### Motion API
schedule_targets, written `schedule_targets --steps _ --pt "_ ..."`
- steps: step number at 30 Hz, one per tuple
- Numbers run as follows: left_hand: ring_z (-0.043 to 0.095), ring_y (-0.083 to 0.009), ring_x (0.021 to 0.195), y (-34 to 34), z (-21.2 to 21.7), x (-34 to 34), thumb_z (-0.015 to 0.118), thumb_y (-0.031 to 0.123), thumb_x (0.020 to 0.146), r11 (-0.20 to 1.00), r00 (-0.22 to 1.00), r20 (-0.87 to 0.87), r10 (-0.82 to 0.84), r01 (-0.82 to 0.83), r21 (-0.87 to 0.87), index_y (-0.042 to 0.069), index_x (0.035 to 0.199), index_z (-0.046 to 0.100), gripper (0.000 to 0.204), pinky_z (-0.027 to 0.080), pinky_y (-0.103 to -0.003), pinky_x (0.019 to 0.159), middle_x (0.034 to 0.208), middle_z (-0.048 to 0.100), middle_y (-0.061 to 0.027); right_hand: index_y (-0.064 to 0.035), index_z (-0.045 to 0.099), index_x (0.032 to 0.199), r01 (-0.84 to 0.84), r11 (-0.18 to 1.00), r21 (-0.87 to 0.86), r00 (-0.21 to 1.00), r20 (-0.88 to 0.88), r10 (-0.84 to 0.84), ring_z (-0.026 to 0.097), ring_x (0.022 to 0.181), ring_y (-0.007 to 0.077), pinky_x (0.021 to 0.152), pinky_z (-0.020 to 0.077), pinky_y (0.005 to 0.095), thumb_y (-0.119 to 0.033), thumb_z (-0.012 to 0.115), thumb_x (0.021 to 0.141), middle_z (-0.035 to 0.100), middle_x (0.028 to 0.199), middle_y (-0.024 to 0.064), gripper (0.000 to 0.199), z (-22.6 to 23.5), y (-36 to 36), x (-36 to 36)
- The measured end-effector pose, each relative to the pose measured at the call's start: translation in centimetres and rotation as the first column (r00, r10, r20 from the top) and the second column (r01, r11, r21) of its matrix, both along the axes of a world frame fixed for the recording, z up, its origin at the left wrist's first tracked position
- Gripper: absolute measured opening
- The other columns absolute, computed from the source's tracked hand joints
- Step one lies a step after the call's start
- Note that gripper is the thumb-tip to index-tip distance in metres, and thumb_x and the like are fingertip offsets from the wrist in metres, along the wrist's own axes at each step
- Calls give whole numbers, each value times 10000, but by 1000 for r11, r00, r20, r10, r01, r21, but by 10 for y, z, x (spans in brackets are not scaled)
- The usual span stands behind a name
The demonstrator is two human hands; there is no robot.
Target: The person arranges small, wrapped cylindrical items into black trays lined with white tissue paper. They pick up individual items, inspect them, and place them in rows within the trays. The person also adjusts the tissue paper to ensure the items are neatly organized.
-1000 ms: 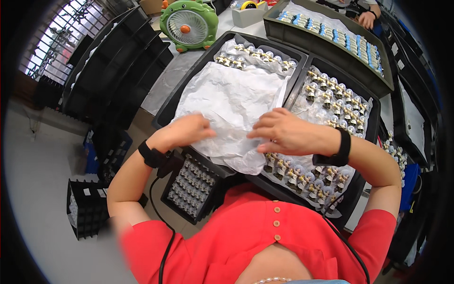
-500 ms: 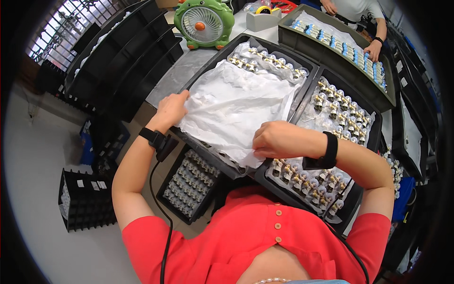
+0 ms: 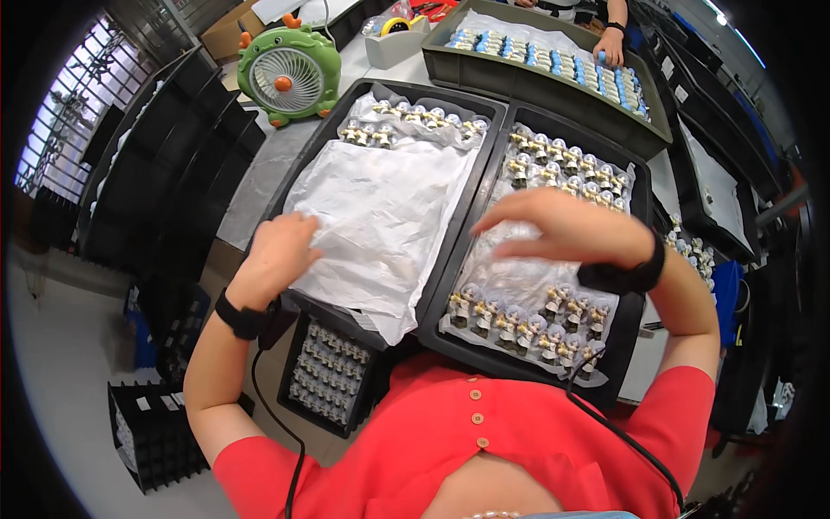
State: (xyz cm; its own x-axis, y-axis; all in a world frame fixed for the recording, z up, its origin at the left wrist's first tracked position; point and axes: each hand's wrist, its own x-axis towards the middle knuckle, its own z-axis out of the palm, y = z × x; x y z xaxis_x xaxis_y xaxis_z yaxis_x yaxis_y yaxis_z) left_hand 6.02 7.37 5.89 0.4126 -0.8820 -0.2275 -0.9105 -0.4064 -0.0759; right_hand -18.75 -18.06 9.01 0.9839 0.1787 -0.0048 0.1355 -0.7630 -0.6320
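Stacked black trays (image 3: 173, 164) stand well to the left of the left grip (image 3: 278, 253), and a green fan (image 3: 290, 73) sits beyond it on the bench (image 3: 264, 173). Directly right of the left grip is the left tray (image 3: 486, 156), where a white sheet (image 3: 372, 216) already lies over most of the inside, creased, with its near corner draped over the near rim. Beyond the sheet, at the far end from that grip, a few small figures (image 3: 424, 115) remain uncovered. Under and around the right grip (image 3: 562, 227), the right tray (image 3: 641, 190) looks only partly filled: figures stand beyond the grip and more figures (image 3: 527, 333) on its near side, with a stretch of bare liner (image 3: 519, 272) between, and no sheet over them.

The left grip is loosely curled at the left edge of the white sheet, fingertips at or just over it; whether it pinches the sheet, I cannot tell. The right grip is wide, thumb well apart from the fingers, apparently holding nothing and poised above the liner. Beyond it, another person's hand (image 3: 610, 46) is over a grey-green bin (image 3: 536, 82).
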Motion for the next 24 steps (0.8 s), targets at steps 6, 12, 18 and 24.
schedule_targets --steps 6,12,18,24 --pt "561 -355 992 -40 -19 -64 615 136 805 870 681 -640 -355 491 39 3 1041 581 273 455 -416 840 1020 584 -176 7 575 1091 379 791 -480 883 -69 -465 578 973 362 838 472 393 -247 748 710 582 1058 178 489 -42 -71 -68" --pt "593 -350 934 -55 -16 -62 560 41 778 823 806 -539 -246 467 323 7 1027 614 257 467 -412 803 975 617 -159 16 560 1074 321 822 -471 904 -106 -414 576 950 355 826 482 401 -206 799 614 536 1047 197 563 -80 -79 -59" --pt "597 -242 922 -96 27 -100 585 43 828 781 574 -554 -603 283 -556 61 1130 600 303 476 -333 823 1001 610 -116 12 593 1030 394 817 -420 869 -120 -481 582 914 330 803 489 380 -69 694 629 566 982 169 421 -84 -88 -52" --pt "488 -159 1108 -150 -37 -129 558 63 880 866 156 -888 -432 -205 -457 62 1328 419 470 435 -301 915 1237 463 -62 -3 580 1056 363 883 -299 931 78 -356 591 882 330 766 490 382 -79 727 627 585 981 161 459 -68 -82 -49"
